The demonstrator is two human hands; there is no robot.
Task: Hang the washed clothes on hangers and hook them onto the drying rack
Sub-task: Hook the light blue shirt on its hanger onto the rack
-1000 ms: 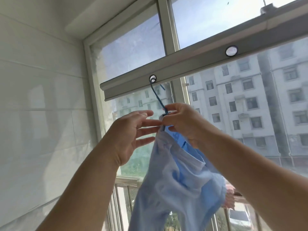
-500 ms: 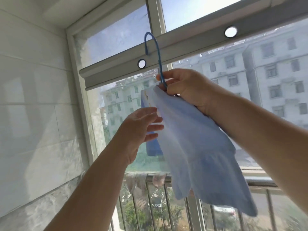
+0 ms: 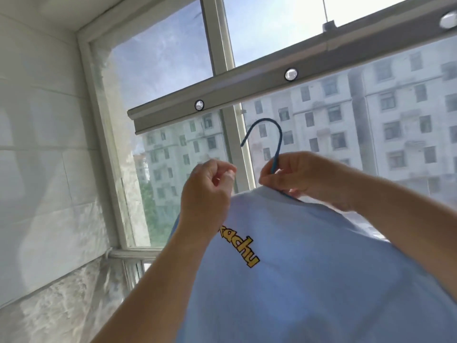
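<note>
Change: since half a second ago the hanger hook has come down from in front of the rack bar to below it, and the shirt has turned so its printed side faces the camera; the left hand has risen to the collar.
Hanger: blue wire hanger [image 3: 276, 144], hook upright and curving over to the left, its tip free in the air, touching nothing.
Rack: grey drying rack bar [image 3: 247, 91] slants up from lower left to upper right across the window; its left end sits near the window frame's left post. Round holes show along it, one [image 3: 199, 105] near the left end, one [image 3: 291, 74] further right, both above the hook.
Open room: a clear gap lies between the hook's top and the bar's lower edge; window glass and a vertical mullion [image 3: 235, 149] stand behind.
Right grip: right hand [image 3: 299, 177] is clamped round the hanger's stem just under the hook, fingers curled, at the shirt's neck.
Left grip: left hand [image 3: 205, 191] has its fingers curled in, thumb and forefinger pinched together at the collar edge; whether cloth sits between them I cannot tell.
Shirt: light blue shirt [image 3: 309, 268] hangs on the hanger below both hands, yellow lettering [image 3: 239, 246] across it, filling the lower right.
Left side: white tiled wall [image 3: 42, 144] close beside the left arm.
</note>
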